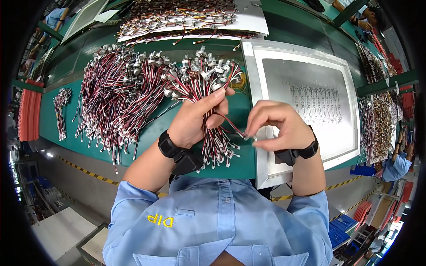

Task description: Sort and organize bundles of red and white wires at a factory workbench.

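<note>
My left hand (195, 119) is closed around a bundle of wire harnesses (216, 146), with red, black and white leads. Metal potentiometer-like parts stick up above the fist, and small white plugs hang below it. To the right, my right hand (284, 125) pinches the plug end of one harness lead (232, 126), which stretches across from the bundle. Left of my left hand lies a large heap of similar harnesses (120, 95) on the green bench (173, 116). A smaller bunch (61, 113) sits farther left.
A metal-framed stencil screen (262, 173) lies on the bench, under and beside my right hand. Behind the heap, more wired parts (177, 20) are stacked on white sheets. Red trays (29, 111) stand at the far left. Other people (397, 166) are around the edges.
</note>
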A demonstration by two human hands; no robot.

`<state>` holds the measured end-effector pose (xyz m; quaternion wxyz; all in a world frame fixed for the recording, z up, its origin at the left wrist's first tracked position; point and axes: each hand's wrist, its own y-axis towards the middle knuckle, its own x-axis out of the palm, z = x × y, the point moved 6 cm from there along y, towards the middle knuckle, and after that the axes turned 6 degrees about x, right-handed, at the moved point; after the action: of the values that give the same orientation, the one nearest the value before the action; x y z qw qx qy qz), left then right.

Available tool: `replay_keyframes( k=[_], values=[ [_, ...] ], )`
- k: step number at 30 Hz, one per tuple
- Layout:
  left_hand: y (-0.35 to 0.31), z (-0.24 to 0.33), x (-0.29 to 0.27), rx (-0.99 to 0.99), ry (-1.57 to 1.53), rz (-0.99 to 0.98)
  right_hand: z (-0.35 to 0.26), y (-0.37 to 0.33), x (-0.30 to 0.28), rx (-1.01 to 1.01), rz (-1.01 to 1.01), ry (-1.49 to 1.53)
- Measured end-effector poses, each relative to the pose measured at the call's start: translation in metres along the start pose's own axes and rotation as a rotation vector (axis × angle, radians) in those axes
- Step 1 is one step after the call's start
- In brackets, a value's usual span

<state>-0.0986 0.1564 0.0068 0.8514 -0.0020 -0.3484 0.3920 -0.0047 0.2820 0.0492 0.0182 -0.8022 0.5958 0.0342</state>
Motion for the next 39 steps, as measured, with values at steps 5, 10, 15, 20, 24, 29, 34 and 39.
replay_keyframes(
  k=[5, 10, 15, 20, 24, 29, 34, 39],
  values=[
    [-0.003, -0.009, 0.006, -0.125, -0.164, -0.325, 0.012, -0.006, -0.026, 0.120, 0.063, 0.102],
    [-0.010, -0.013, 0.012, -0.158, 0.040, -0.404, 0.018, -0.001, -0.040, 0.169, 0.569, 0.320],
    [-0.005, -0.013, 0.012, -0.119, 0.147, -0.307, 0.016, -0.002, -0.036, 0.082, 0.549, 0.169],
    [0.000, -0.012, 0.005, -0.123, 0.195, -0.202, 0.017, -0.006, -0.040, 0.111, 0.546, 0.134],
    [-0.003, -0.011, 0.006, -0.112, 0.226, -0.195, 0.022, -0.007, -0.039, 0.180, 0.532, 0.343],
    [-0.002, -0.010, 0.004, -0.106, 0.234, -0.185, 0.025, -0.007, -0.040, 0.176, 0.534, 0.382],
    [-0.002, -0.010, 0.004, -0.103, 0.229, -0.185, 0.026, -0.007, -0.041, 0.181, 0.536, 0.361],
    [-0.002, -0.009, 0.004, -0.098, 0.237, -0.169, 0.022, -0.007, -0.040, 0.156, 0.534, 0.341]
  ],
)
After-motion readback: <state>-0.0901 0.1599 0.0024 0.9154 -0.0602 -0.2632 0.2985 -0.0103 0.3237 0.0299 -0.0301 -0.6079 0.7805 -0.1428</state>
